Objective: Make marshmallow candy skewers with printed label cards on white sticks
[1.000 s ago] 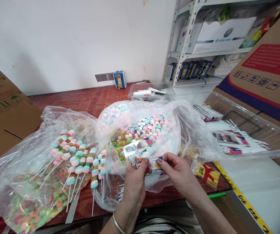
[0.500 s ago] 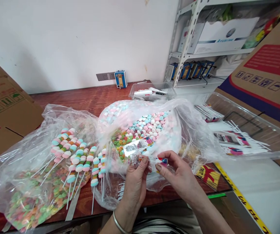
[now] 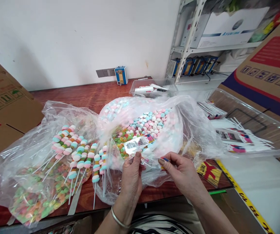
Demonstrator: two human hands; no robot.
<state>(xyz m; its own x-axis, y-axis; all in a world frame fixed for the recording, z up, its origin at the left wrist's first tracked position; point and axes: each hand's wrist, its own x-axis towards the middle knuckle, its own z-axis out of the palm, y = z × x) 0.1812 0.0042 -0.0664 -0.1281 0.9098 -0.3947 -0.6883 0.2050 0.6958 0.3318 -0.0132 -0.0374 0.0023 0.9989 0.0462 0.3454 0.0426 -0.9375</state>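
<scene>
My left hand [image 3: 132, 177] pinches one end of a small clear printed plastic wrapper [image 3: 151, 162]. At its other, coloured end, my right hand [image 3: 179, 170] grips it between thumb and fingers. The wrapper lies stretched between both hands, partly hidden by fingers; I cannot tell if anything is inside. Just beyond, a white printed wrapper [image 3: 138, 144] rests on green and orange ring gummies [image 3: 120, 138]. Pink, blue and white candies [image 3: 154, 122] fill the open plastic bag behind. Left of my hands lie several candy skewers [image 3: 81, 152] on white sticks, on a bag of ring gummies [image 3: 32, 204].
A clear tray [image 3: 154, 89] with white tubes stands at the back. On the right, a clear bin [image 3: 254, 112] stands near wrappers and white sticks [image 3: 237, 136]. Cardboard boxes [image 3: 5, 107] flank the table. A yellow packet [image 3: 209, 174] lies by the right edge.
The wrapper is turned flatter and drawn out between my hands, its print now less visible. Both hands keep their hold. The view has shifted slightly.
</scene>
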